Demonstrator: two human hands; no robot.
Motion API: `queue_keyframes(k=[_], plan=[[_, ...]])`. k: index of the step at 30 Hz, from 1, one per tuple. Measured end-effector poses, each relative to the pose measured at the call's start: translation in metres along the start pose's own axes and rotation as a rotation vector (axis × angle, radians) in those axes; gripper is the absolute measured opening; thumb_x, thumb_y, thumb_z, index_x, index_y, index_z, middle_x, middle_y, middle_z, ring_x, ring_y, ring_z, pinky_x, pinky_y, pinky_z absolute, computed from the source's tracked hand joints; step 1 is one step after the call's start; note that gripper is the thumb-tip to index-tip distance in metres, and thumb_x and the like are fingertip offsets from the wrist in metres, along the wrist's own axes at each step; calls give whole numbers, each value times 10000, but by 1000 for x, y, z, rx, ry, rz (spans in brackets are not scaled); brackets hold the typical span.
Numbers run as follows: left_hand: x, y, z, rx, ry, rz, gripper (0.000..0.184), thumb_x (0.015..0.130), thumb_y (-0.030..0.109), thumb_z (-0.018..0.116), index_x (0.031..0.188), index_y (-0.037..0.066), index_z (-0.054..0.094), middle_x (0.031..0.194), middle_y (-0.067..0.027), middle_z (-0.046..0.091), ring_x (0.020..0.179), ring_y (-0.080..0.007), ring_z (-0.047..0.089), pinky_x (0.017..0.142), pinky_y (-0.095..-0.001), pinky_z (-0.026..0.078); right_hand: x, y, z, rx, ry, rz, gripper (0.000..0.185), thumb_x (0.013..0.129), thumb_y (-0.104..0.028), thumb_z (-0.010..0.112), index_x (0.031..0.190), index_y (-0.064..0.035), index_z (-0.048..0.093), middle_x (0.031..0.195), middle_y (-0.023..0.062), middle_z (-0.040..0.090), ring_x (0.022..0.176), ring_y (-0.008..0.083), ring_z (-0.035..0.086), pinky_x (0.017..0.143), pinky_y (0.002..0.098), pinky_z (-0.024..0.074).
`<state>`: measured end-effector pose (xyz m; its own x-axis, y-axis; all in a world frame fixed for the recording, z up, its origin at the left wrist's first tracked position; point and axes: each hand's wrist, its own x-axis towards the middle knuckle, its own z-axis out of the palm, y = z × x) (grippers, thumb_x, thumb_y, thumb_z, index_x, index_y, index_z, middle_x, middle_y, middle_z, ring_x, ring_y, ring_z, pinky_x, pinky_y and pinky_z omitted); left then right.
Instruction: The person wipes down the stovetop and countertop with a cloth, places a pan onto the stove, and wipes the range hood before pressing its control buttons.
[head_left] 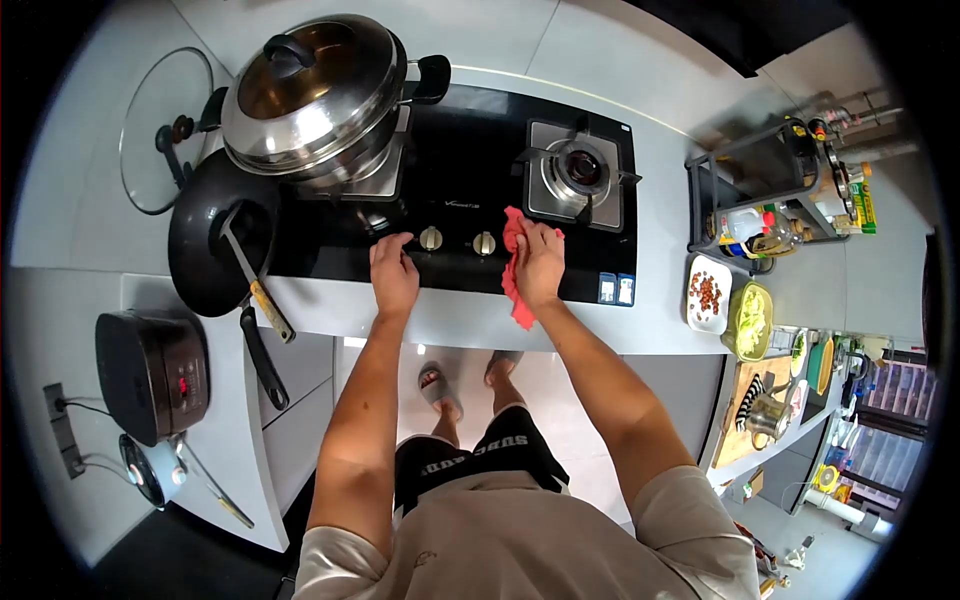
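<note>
My right hand (pixel 540 262) presses a red cloth (pixel 514 270) against the front of the black glass gas hob (pixel 465 150); part of the cloth hangs over the front edge. To its left are two control knobs, the right knob (pixel 484 243) and the left knob (pixel 431 238). Beside the left knob, my left hand (pixel 394 272) rests on the hob's front edge, fingers forward and holding nothing. The bare right burner (pixel 580 172) lies beyond my right hand. A large lidded steel pot (pixel 320 110) stands over the left burner.
A black wok (pixel 205 255) with a spatula (pixel 245 260) lies left of the hob, near a glass lid (pixel 150 110) and a rice cooker (pixel 150 375). At right are a bottle rack (pixel 710 205), a white dish (pixel 708 318), a green bowl (pixel 735 350) and a cutting board (pixel 728 440).
</note>
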<state>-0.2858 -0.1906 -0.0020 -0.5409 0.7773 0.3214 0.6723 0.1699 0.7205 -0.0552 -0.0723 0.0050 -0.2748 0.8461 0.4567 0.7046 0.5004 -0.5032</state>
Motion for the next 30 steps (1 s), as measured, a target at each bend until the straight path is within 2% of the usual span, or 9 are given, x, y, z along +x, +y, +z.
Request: queue_keyframes(k=[5,10,14,17,21,22,25,26,30], plan=[[-4,-10,3,34,23,93,365,843,-113,604,1153,54,703,1186,-143,693,1125,-382,611,999,-437,501,17,7,18,166,-31,-19,357,995,-127,693,1352,-113,701,1126,115,652,1025,360,608,927,454,508],[-1,-2,4,50,53,103,362,834,-118,609,1141,51,698,1180,-137,689,1118,-383,608,989,-448,499,6,7,-1,4,-184,-216,276,892,-181,783,1168,-180,792,1168,58,644,1074,305,593,862,427,494],[10,-2,7,72,-11,25,369,828,-121,612,1140,57,696,1147,-127,681,1103,-378,608,968,-453,510,-16,27,-37,-48,-190,-359,262,842,-157,785,1104,-155,783,1113,54,661,994,298,615,824,415,524],[23,-7,7,84,-26,46,386,814,-126,616,1141,65,696,1164,-121,671,1105,-375,605,956,-452,526,-14,30,-40,-94,-249,-326,221,857,-144,767,1077,-145,780,1085,61,666,949,296,627,812,408,553],[41,-11,11,64,-14,33,393,845,-120,603,1183,57,696,1200,-137,667,1139,-387,602,983,-453,522,35,16,-3,-48,-330,-167,239,881,-115,741,1113,-144,786,1151,79,686,1030,326,665,836,430,577],[42,-14,11,63,-7,62,394,849,-120,605,1190,55,696,1202,-138,668,1144,-387,603,987,-449,522,50,8,5,-42,-408,-115,319,890,-106,729,1205,-133,768,1241,104,690,1133,348,658,923,432,569],[41,-17,12,92,8,107,397,854,-118,619,1204,52,699,1200,-144,668,1136,-391,607,993,-442,519,75,5,36,-35,-399,-360,440,874,-89,725,1314,-114,721,1350,118,674,1252,344,619,1052,417,522],[41,-16,15,82,13,95,401,852,-123,614,1205,50,698,1200,-151,667,1128,-400,607,994,-450,513,78,7,47,-86,-403,-417,540,848,-69,724,1384,-101,677,1411,123,654,1363,333,560,1139,408,461],[40,-10,16,75,21,61,388,838,-128,611,1180,34,699,1211,-161,668,1127,-410,607,994,-452,512,122,-1,83,-96,-384,-375,640,789,-10,722,1418,-104,655,1493,131,603,1411,329,533,1154,417,445]])
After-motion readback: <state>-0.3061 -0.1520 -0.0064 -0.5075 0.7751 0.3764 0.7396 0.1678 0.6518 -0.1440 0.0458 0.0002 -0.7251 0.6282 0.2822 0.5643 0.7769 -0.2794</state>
